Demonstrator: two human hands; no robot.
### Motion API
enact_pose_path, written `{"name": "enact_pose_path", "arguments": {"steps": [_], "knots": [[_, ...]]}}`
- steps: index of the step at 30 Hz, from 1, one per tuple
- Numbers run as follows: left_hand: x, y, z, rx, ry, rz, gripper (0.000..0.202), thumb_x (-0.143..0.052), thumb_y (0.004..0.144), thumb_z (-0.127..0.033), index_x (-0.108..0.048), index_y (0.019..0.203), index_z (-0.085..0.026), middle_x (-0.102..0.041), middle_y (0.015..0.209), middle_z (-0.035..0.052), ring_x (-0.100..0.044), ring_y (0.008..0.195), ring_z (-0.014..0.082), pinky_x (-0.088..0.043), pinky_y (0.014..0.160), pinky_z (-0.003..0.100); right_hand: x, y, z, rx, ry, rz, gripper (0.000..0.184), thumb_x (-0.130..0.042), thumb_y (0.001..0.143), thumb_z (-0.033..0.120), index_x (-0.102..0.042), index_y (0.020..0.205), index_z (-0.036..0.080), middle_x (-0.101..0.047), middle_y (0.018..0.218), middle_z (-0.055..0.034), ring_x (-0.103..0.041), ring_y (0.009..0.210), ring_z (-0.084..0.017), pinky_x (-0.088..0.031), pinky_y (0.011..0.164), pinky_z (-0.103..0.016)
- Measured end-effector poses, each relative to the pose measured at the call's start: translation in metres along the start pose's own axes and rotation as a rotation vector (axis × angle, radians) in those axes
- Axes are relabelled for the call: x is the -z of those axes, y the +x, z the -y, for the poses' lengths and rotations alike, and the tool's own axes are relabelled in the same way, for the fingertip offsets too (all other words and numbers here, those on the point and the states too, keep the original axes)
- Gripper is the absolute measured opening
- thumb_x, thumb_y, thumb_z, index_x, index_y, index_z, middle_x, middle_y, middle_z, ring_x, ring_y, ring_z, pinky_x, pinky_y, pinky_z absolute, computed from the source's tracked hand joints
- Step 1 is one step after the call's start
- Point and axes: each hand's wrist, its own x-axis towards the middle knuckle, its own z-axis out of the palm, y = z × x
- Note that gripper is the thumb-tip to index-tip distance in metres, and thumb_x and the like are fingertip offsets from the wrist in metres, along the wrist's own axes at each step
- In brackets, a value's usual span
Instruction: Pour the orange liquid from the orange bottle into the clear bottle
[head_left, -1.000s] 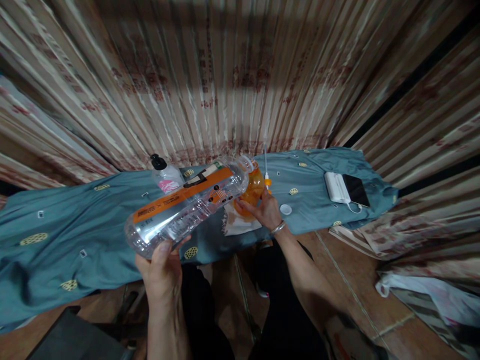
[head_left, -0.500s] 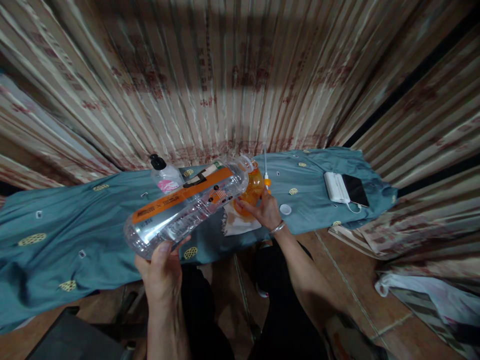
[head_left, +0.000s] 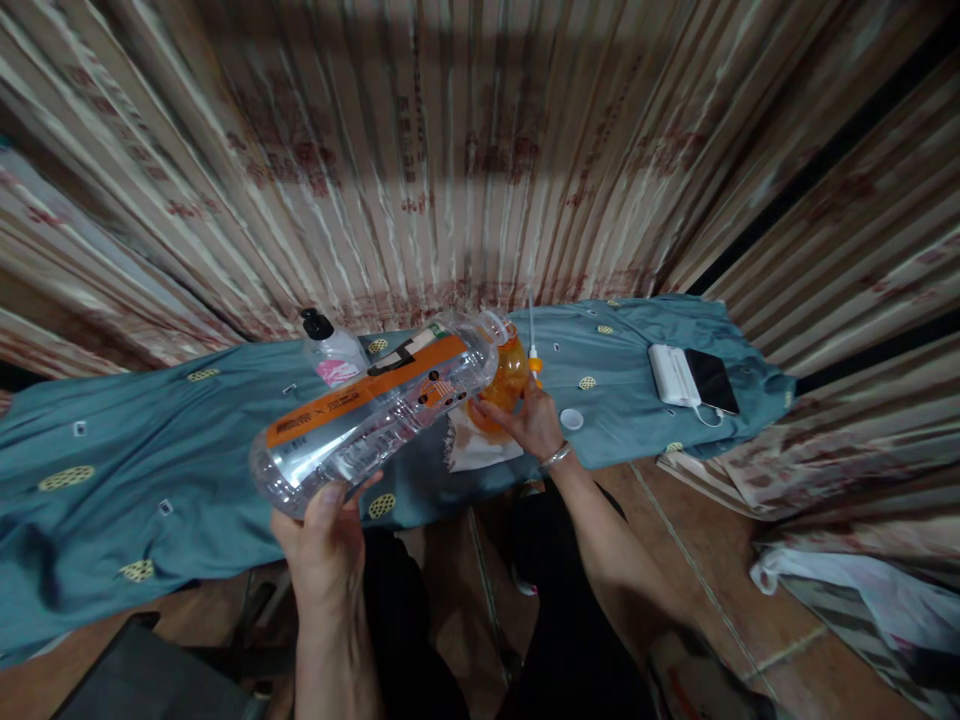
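Observation:
A large clear plastic bottle (head_left: pixel 367 410) with an orange label lies tilted in my left hand (head_left: pixel 326 530), whose fingers wrap round its lower part. Its uncapped neck points right and down, over the mouth of an orange bottle (head_left: pixel 510 375). Whether the two necks touch, I cannot tell. My right hand (head_left: pixel 534 425) grips the orange bottle, which stands on a folded white cloth (head_left: pixel 480 450). Right beside it is an orange and white pump top (head_left: pixel 535 362) with a thin tube pointing up. A small white cap (head_left: pixel 571 419) lies right of my right hand.
A pump bottle (head_left: pixel 334 355) with a black top stands behind the clear bottle. At the right lie a white power bank (head_left: pixel 673 376) and a dark phone (head_left: pixel 711 382), joined by a short cable. A teal cloth (head_left: pixel 225 450) covers the narrow table; a curtain (head_left: pixel 450 150) hangs behind it.
Almost nothing differs; both hands keep the same hold and the clear bottle stays tilted. At the far left edge, a small skin-coloured patch now shows.

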Motion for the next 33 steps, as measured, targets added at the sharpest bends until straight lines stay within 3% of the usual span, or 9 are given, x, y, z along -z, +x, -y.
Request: {"name": "enact_pose_path", "arguments": {"steps": [5,16,25,33], "knots": [[0.0008,0.0003,-0.0002,0.001,0.007,0.019,0.062,-0.092,0.056,-0.047,-0.074,0.112,-0.026,-0.072,0.113,0.0059,-0.071,0.094,0.0271,-0.065,0.067,0.037,0.0005,0.0,0.0004,0.002,-0.004,0.001,0.093,-0.062,0.078,0.084,-0.058,0.133,0.009,-0.081,0.101,-0.0187,-0.079,0.089,-0.038,-0.063,0.077,-0.047],[-0.0039,0.0003,-0.0018,-0.014,-0.039,0.004,0.055,-0.095,0.051,-0.044,-0.079,0.101,-0.024,-0.074,0.112,0.0049,-0.071,0.088,0.0233,-0.06,0.054,0.025,0.0006,-0.0005,0.0022,-0.02,-0.005,0.007,0.099,-0.064,0.075,0.089,-0.057,0.136,0.011,-0.081,0.105,-0.0181,-0.079,0.091,-0.038,-0.062,0.076,-0.046],[-0.0024,-0.0003,-0.0023,-0.023,-0.031,0.02,0.057,-0.094,0.054,-0.044,-0.079,0.104,-0.024,-0.073,0.117,0.0063,-0.072,0.094,0.0248,-0.062,0.057,0.026,0.0017,-0.0001,0.0024,-0.026,-0.016,0.03,0.103,-0.056,0.076,0.093,-0.058,0.134,0.008,-0.08,0.101,-0.0203,-0.078,0.086,-0.036,-0.06,0.076,-0.045],[-0.0026,0.0002,-0.0018,-0.016,-0.034,0.006,0.057,-0.095,0.052,-0.045,-0.079,0.102,-0.024,-0.074,0.112,0.0052,-0.071,0.085,0.021,-0.061,0.055,0.026,0.0033,-0.0012,0.0058,-0.01,-0.02,0.029,0.101,-0.056,0.08,0.091,-0.055,0.137,0.007,-0.08,0.104,-0.0202,-0.078,0.091,-0.035,-0.059,0.077,-0.041]]}}
